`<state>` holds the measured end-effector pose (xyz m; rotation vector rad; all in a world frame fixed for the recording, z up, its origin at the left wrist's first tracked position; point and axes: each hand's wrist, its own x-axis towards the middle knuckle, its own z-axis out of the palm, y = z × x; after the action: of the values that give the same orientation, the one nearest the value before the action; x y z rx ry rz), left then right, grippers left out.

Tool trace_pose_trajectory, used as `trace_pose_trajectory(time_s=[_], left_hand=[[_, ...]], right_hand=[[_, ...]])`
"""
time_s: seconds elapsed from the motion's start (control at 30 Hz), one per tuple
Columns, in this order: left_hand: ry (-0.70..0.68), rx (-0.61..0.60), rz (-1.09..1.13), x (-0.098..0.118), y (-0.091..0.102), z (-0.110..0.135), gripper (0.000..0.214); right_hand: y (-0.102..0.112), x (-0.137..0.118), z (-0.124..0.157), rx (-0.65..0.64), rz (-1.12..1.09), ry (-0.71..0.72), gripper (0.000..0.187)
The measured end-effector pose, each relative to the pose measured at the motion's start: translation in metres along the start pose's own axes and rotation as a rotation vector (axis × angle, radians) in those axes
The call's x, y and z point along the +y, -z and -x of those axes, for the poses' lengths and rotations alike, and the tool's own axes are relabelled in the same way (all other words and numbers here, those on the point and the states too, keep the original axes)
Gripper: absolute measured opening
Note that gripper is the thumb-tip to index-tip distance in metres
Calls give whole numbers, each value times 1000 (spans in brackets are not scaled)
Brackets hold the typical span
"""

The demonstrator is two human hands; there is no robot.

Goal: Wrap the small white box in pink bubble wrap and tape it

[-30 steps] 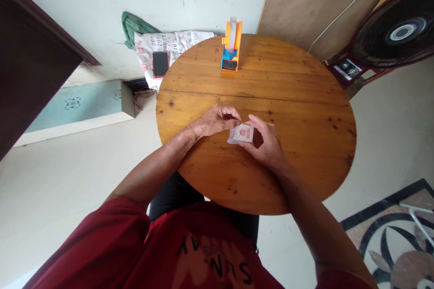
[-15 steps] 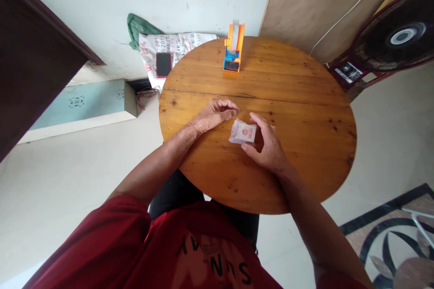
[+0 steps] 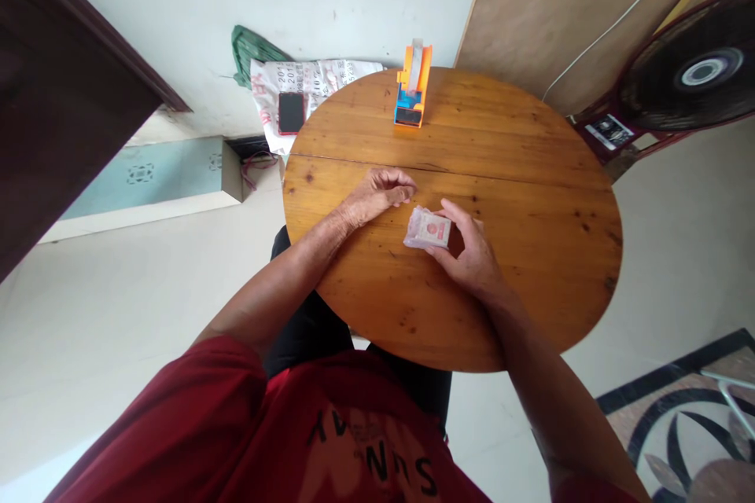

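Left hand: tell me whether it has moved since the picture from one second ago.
Yes. Judged against the tape dispenser on the table, the left hand has moved toward it, away from the small box.

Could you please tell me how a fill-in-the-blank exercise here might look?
The right hand has its fingers at a small box printed in ____.
The tape dispenser stands near the table's ____ edge, opposite the person.
The phone lies to the ____ of the tape dispenser.
Missing words: red; far; left.
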<state>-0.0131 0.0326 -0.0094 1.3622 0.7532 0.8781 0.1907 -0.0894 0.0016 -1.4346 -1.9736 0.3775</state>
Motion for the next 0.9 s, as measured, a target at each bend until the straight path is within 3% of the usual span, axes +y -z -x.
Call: trace_pose_trajectory(time_s=[0.1, 0.23, 0.33, 0.47, 0.67, 0.9], left_hand=[[13, -58, 47, 4, 0, 4, 35], [42, -296, 61, 9, -3, 10, 57], [2, -395, 25, 10, -5, 12, 66], [-49, -421, -60, 8, -7, 13, 64], [-143, -417, -122, 9, -9, 13, 47], [-161, -448, -240, 11, -5, 10, 38]], right_hand=[[1, 3, 0, 40, 12, -12, 74], [1, 8, -2, 26, -9, -26, 75], [3, 10, -3, -11, -49, -44, 81], [9, 10, -1, -6, -52, -77, 90], [12, 6, 0, 7, -52, -89, 82], [8, 8, 0, 32, -64, -93, 79]])
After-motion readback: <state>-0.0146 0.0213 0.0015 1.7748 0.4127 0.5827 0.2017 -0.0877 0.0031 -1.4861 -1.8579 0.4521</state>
